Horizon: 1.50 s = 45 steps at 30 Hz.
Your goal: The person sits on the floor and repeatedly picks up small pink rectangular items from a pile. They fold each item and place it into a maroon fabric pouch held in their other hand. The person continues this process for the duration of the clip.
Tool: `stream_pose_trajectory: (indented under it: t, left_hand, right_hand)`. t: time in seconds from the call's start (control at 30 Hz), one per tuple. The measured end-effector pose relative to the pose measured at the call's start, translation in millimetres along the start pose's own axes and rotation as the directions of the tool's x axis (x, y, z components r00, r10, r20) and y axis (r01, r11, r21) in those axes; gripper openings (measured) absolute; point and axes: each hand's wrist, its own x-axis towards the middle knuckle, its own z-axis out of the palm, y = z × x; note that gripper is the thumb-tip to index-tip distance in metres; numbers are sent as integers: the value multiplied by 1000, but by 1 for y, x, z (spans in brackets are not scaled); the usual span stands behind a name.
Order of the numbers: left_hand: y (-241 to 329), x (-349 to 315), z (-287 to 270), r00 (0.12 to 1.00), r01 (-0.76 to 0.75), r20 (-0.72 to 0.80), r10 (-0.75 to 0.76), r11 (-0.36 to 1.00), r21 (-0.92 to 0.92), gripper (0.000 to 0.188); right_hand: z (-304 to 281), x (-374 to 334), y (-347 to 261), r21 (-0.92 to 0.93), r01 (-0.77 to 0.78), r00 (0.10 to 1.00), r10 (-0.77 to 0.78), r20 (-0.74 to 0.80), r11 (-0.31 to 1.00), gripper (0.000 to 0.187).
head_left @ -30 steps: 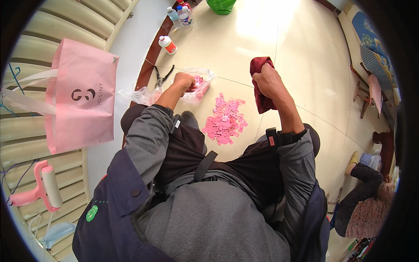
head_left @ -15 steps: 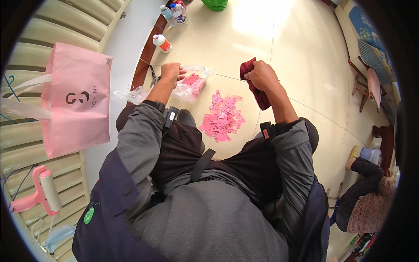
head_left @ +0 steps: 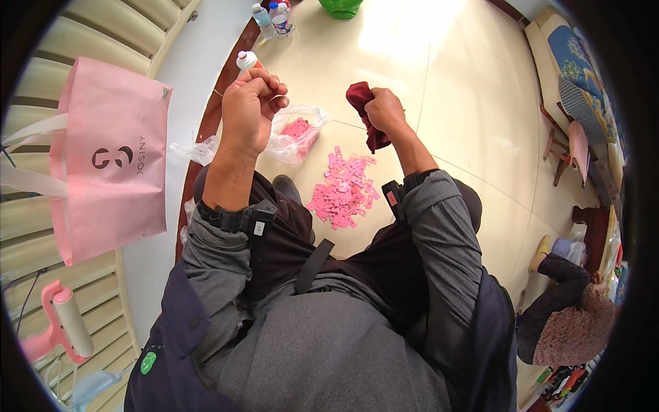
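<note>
My left hand is raised near the wall side, above the clear plastic bag. Its fingers curl in toward the thumb, and I cannot make out whether anything small is between them. A dark red cloth hangs folded from my right hand, which is closed around it above the floor. Below and between both hands lies a loose heap of small pink pieces on the tiles. The clear plastic bag stands just beyond my left knee, with more pink pieces inside.
A white bottle is partly covered by my left hand. Several plastic bottles and a green object stand farther off. At left hang a pink tote bag and a pink lint roller. Another person is at the right.
My left hand has risen toward the camera and turned, its fingers curling more. My right hand has shifted left and slightly farther away, carrying the cloth.
</note>
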Motion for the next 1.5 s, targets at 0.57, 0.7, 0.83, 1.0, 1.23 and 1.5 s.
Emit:
stream_pose_trajectory:
  t: [0.57,0.7,0.83,1.0,1.23,1.5]
  left_hand:
    - [5,-7,32,960,260,9,-279,880,-397,64]
    - [-5,20,42,933,292,-95,-346,886,-360,68]
    - [-12,36,45,907,342,-131,-400,882,-325,65]
    - [-14,29,41,849,423,-179,-497,842,-335,61]
    - [-17,10,29,784,472,-260,-563,814,-339,58]
    - [-31,-8,20,792,515,-167,-587,790,-334,29]
  right_hand:
    - [136,40,177,344,-452,886,367,285,823,51]
    - [150,37,208,159,-414,891,364,269,896,34]
    - [152,21,214,387,-705,709,598,373,594,17]
    - [146,-8,210,414,-765,643,549,534,493,10]
    - [153,-50,212,344,-829,556,592,583,441,14]
    - [139,-94,198,265,-850,510,582,633,456,32]
